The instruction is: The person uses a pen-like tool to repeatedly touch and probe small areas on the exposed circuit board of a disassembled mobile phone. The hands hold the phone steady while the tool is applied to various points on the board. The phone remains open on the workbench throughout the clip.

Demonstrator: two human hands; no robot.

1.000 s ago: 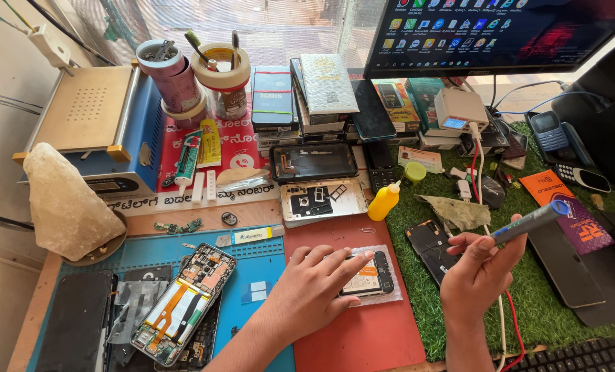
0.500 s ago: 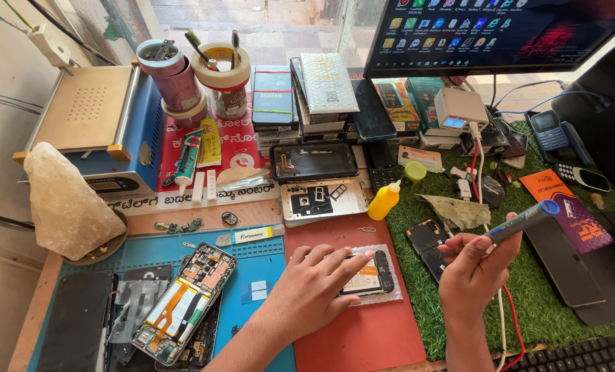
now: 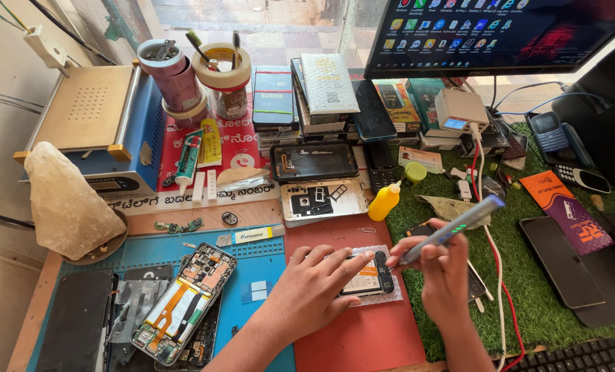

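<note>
Left hand (image 3: 314, 289) flat, pressing opened phone (image 3: 368, 275); right hand (image 3: 442, 265) grip clenched around screwdriver (image 3: 452, 229), tip at phone edge.

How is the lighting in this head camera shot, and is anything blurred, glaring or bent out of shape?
Head view: even daylight, soft shadows under the left hand and right hand; the small opened phone on the red mat and the grey pen-shaped tool look sharp; window grille is washed out; the dark computer monitor tilts near the frame edge, suggesting wide-angle distortion.
</note>
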